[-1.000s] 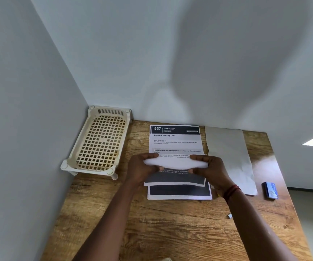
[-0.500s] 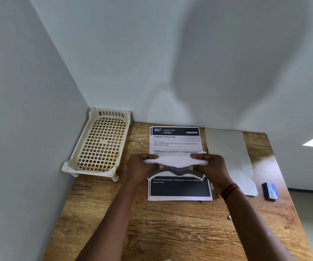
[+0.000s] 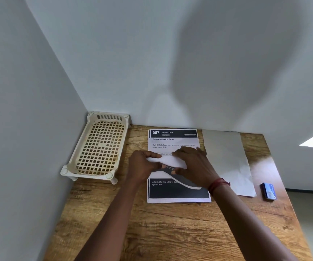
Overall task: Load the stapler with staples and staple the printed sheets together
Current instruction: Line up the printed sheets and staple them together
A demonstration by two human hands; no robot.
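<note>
A stack of printed sheets [image 3: 172,140] with a dark header lies on the wooden table [image 3: 170,232] by the back wall. Its top sheet [image 3: 168,160] is curled up off the stack. My left hand [image 3: 142,166] pinches the curl's left end. My right hand [image 3: 193,166] grips its right part from above, thumb under the paper. A small blue staple box [image 3: 269,191] lies at the table's right side. No stapler is visible.
A cream plastic lattice tray [image 3: 99,147] stands in the back left corner against both walls. A blank white sheet [image 3: 227,159] lies to the right of the stack. The table's right edge runs just past the staple box.
My right hand has moved left along the curled sheet toward my left hand. The sheet's lower edge has lifted further, uncovering more of the dark print beneath.
</note>
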